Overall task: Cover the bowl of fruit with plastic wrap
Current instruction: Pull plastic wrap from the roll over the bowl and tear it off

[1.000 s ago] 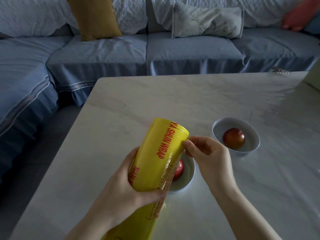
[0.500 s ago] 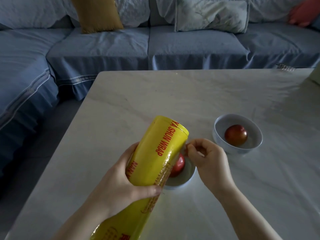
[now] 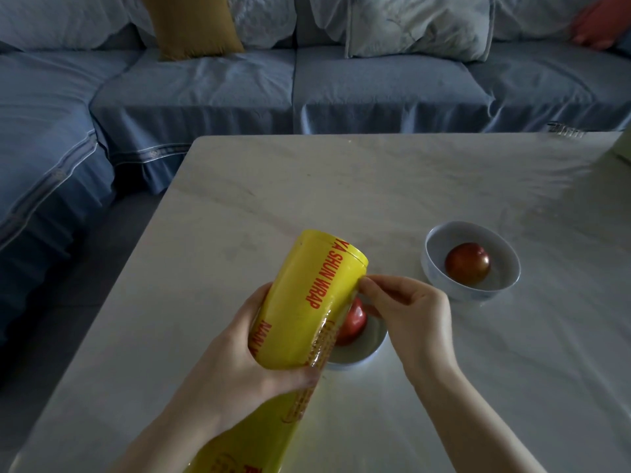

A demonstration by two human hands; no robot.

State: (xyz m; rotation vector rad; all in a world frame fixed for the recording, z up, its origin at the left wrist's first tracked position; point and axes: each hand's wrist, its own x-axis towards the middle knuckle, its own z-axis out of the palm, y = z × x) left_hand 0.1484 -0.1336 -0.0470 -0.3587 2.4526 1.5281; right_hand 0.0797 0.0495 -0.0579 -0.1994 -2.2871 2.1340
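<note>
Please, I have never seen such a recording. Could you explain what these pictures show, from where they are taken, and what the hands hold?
There is no machine here: a person works with bare hands. The camera sits on the person's head and looks down, so you see their own arms. The left hand grips a yellow roll of plastic wrap. The right hand pinches at the roll's edge. On the pale table stand two bowls. The near bowl, partly hidden behind the roll, holds a red fruit. The far bowl, to the right, holds a second fruit. A blue sofa is behind.
</note>
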